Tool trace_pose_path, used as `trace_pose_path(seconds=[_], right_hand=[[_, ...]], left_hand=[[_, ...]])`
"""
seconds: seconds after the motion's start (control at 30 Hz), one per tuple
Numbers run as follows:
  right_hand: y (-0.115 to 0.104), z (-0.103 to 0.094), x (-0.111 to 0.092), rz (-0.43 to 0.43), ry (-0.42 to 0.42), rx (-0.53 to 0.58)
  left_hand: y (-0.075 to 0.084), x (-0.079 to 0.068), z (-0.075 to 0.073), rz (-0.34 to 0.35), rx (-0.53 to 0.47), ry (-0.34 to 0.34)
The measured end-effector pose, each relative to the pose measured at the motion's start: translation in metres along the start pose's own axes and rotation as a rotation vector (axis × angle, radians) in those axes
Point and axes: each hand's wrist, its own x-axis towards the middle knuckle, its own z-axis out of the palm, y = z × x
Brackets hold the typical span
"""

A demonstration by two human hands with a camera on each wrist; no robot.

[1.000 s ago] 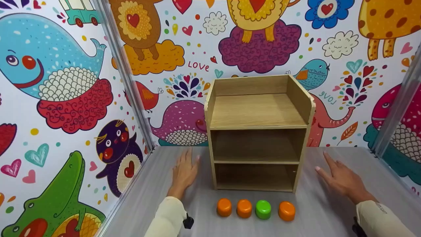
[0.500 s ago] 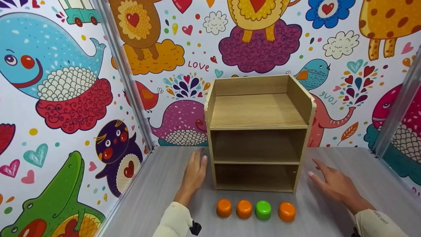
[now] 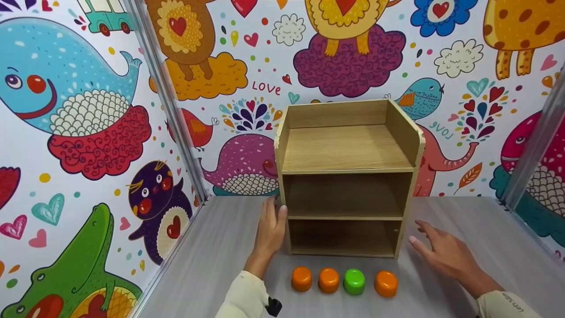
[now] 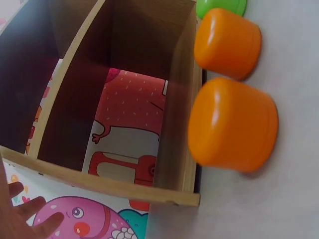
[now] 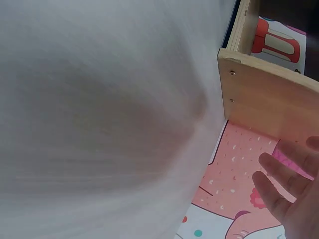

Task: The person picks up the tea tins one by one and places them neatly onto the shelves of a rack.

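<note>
A light wooden shelf unit (image 3: pixel 348 170) with a raised-edge top and two bare compartments stands against the back wall. My left hand (image 3: pixel 269 234) is at its left side panel, fingers extended; whether it touches the panel I cannot tell. To the right of the unit, my right hand (image 3: pixel 450 256) hovers over the table with loosely spread fingers, apart from the panel (image 5: pixel 269 94). In front of the unit sit three orange rounded caps (image 3: pixel 329 280) and a green one (image 3: pixel 354 282) in a row. Neither hand holds anything.
The grey table (image 3: pixel 212 265) is enclosed by cartoon-printed walls (image 3: pixel 247 110). Metal posts (image 3: pixel 176 106) run up the corners. In the left wrist view an orange cap (image 4: pixel 232 124) stands close beside the unit's front edge.
My left hand has moved right, up to the shelf unit's left side. My right hand has shifted slightly left toward the unit. Unit and caps stay in place.
</note>
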Motion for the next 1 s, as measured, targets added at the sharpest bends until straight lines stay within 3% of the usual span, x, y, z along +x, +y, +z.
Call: trace_pose_path(seconds=[0.47,0.77,1.0], right_hand=[[-0.022,0.011,-0.018,-0.042,0.088,0.003],[-0.034,0.024,-0.026,-0.089,0.106,-0.011],[-0.037,0.032,-0.032,-0.113,0.096,-0.024]], left_hand=[[0.011,0.003,0.019,-0.043,-0.125,0.088],[0.013,0.003,0.029,-0.056,-0.091,0.124],[0.013,0.002,0.034,-0.121,-0.107,0.113]])
